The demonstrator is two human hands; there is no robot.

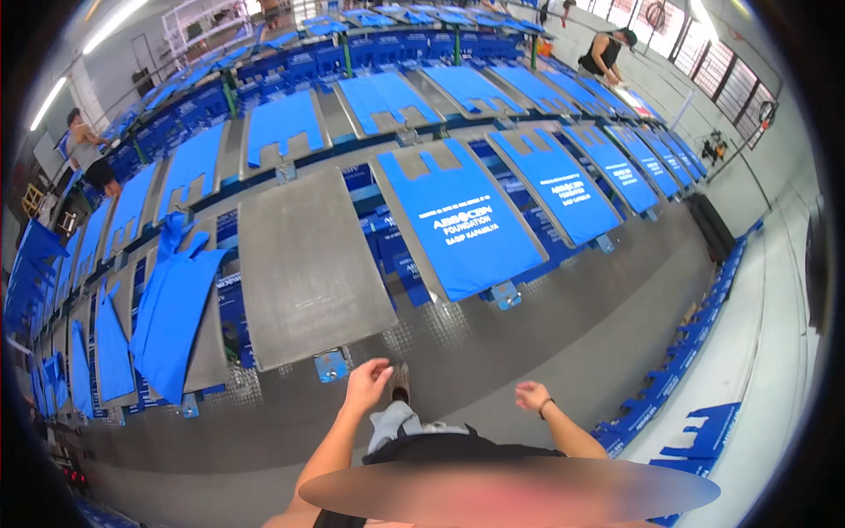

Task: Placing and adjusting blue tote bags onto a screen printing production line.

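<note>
My left hand (368, 384) hangs in the air just past the near end of a bare grey printing board (310, 266), close to the blue metal bracket (331, 366) at its edge. Its fingers bend loosely, and I see nothing in them. Out over the grey floor to the right is my right hand (532, 396), a dark band on its wrist, fingers loosely curled with nothing visible in them. Beyond my hands, a blue fabric bag panel (462, 220) with white print lies flat on its board. Left of the bare board, loose blue bag panels (176, 308) lie rumpled and overlapping.
Long rows of boards with blue panels, such as this blue panel (563, 187), curve away ahead. One person (606, 57) bends over the far right end; another person (88, 151) stands at far left. Blue sheets (704, 431) lie along the white ledge (748, 370) at right.
</note>
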